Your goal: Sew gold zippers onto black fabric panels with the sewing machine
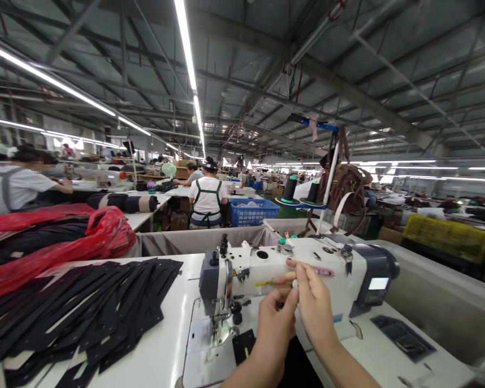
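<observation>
My left hand [275,323] and my right hand [314,304] meet in front of the arm of a white sewing machine [262,264]. Both are closed in a pinch, fingertips together around a small whitish piece [295,283] whose kind I cannot make out. A thin yellow strip [263,283] shows left of the fingers; whether it is held or lies on the machine is unclear. Below my hands, a black fabric piece [244,345] lies by the needle area, partly covered by my left forearm.
Overlapping dark fabric pieces [117,312] cover the left of the white table [181,323]. Red plastic sheeting [109,231] lies behind them. Thread cones [290,188] and a brown backpack [347,188] are at the stand. Co-workers [208,194] sit beyond, near a blue crate [253,213].
</observation>
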`<state>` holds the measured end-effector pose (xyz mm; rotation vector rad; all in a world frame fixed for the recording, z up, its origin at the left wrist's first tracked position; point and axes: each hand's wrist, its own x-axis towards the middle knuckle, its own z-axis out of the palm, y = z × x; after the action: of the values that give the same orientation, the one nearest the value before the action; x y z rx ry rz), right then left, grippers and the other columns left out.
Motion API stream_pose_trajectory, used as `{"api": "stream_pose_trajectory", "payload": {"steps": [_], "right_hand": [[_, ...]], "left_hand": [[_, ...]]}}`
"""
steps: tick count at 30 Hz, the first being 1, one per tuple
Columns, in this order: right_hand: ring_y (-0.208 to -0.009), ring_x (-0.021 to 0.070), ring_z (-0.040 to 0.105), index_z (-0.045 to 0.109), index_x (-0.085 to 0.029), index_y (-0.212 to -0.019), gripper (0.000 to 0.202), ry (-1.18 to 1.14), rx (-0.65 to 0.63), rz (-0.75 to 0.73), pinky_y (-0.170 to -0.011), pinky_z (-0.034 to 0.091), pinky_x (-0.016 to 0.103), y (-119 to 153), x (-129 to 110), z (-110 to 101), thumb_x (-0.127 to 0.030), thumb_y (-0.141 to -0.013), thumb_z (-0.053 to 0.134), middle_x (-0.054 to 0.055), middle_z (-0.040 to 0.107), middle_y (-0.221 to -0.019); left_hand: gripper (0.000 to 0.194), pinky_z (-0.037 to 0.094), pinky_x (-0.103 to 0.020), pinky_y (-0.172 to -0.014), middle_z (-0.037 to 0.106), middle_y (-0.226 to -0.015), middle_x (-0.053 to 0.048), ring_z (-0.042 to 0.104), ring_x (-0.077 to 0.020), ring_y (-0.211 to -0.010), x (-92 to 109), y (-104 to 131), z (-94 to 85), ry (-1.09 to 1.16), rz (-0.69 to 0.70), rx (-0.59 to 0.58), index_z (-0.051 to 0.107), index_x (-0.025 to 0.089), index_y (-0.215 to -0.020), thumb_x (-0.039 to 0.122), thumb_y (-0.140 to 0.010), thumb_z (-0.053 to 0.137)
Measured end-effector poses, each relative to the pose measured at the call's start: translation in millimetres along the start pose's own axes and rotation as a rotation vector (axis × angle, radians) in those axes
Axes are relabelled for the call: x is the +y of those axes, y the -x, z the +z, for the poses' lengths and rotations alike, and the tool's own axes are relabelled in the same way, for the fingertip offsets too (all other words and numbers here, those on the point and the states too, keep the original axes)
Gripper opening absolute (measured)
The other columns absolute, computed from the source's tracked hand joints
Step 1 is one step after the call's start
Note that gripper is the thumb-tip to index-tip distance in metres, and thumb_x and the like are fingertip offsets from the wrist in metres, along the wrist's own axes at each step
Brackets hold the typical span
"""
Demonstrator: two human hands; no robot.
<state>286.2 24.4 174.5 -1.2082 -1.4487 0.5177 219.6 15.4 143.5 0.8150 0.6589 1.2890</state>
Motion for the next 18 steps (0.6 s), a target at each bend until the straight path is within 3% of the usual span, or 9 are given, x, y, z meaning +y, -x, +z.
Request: {"api": "stream_pose_trajectory", "payload": {"steps": [5,9,11,13,15,18], "right_hand": [[-0.077,0.0207,0.062,0.052,-0.02,-0.102,0.034,0.119,0.039,-0.209,-0.075,0.05,0.035,6,11,-5,-0.04,-0.094,0.027,0.007,0.065,-0.08],[-0.105,0.0281,0.052,0.055,-0.02,-0.101,0.024,0.306,0.125,-0.359,-0.097,0.034,0.049,-12,28,-45,-0.037,-0.086,0.047,0.012,0.059,-0.105],[-0.099,0.0297,0.052,0.055,-0.02,-0.094,0.021,0.391,0.119,-0.395,-0.091,0.038,0.05,-25,40,-65,-0.035,-0.078,0.058,0.011,0.058,-0.099],[-0.088,0.0272,0.055,0.055,-0.021,-0.084,0.013,0.456,0.062,-0.429,-0.08,0.045,0.044,-32,52,-76,-0.031,-0.077,0.059,0.008,0.058,-0.088],[-0.082,0.0249,0.058,0.053,-0.021,-0.084,0.007,0.505,0.009,-0.457,-0.073,0.048,0.04,-28,60,-78,-0.027,-0.08,0.054,0.007,0.058,-0.085],[-0.076,0.0224,0.062,0.051,-0.02,-0.103,0.02,0.55,-0.054,-0.474,-0.065,0.051,0.034,-9,64,-77,-0.022,-0.083,0.046,0.007,0.063,-0.085]], "left_hand": [[0.065,0.011,-0.016,-0.035,0.026,-0.035,0.012,0.02,-0.002,-0.031,5,4,-2.2,-0.078,0.045,0.0,0.061,0.01,-0.076,0.068,-0.048,0.073],[0.063,0.012,-0.016,-0.034,0.047,-0.047,0.005,0.021,-0.0008,-0.033,11,10,-13.9,-0.232,0.15,0.041,0.063,0.01,-0.084,0.065,-0.055,0.072],[0.058,0.014,-0.016,-0.034,0.061,-0.062,-0.003,0.024,-0.0002,-0.034,11,10,-19.8,-0.334,0.261,0.085,0.063,0.01,-0.084,0.062,-0.061,0.07],[0.054,0.016,-0.016,-0.033,0.065,-0.072,-0.007,0.026,-0.0002,-0.034,10,9,-24.7,-0.372,0.304,0.073,0.063,0.01,-0.085,0.059,-0.064,0.07],[0.051,0.016,-0.016,-0.033,0.064,-0.067,-0.005,0.025,-0.0002,-0.033,11,8,-28.3,-0.329,0.26,0.008,0.062,0.01,-0.083,0.058,-0.065,0.07],[0.049,0.011,-0.015,-0.031,0.051,-0.049,0.004,0.019,0.0004,-0.031,13,9,-31.6,-0.211,0.117,-0.146,0.059,0.011,-0.075,0.057,-0.065,0.071]]}}
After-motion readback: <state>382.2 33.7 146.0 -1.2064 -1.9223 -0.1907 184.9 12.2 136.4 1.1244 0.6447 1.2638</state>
